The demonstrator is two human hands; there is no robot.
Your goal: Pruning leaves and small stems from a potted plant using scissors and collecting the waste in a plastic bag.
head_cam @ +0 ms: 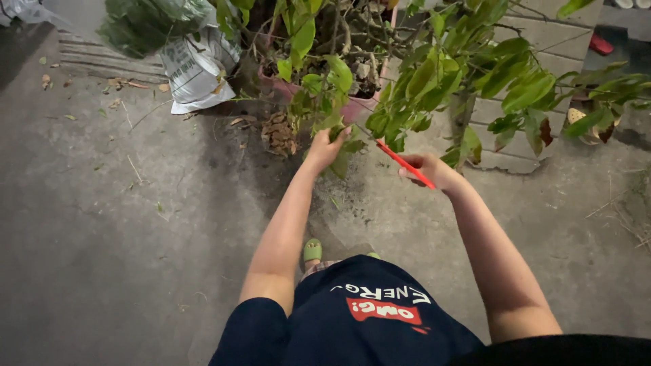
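Two hands are working at a potted shrub.
Left hand (pixel 325 148) is pinching a light, floppy leafy twig (pixel 337 129) at twelve o'clock; right hand (pixel 430 171) is clasping slim, stiff red-handled snips (pixel 405 163), best gripped by the handle.

Leafy branches (pixel 434 74) crowd you in front, pink pot (pixel 356 108) behind them; bare concrete (pixel 122 224) lies open to your left.
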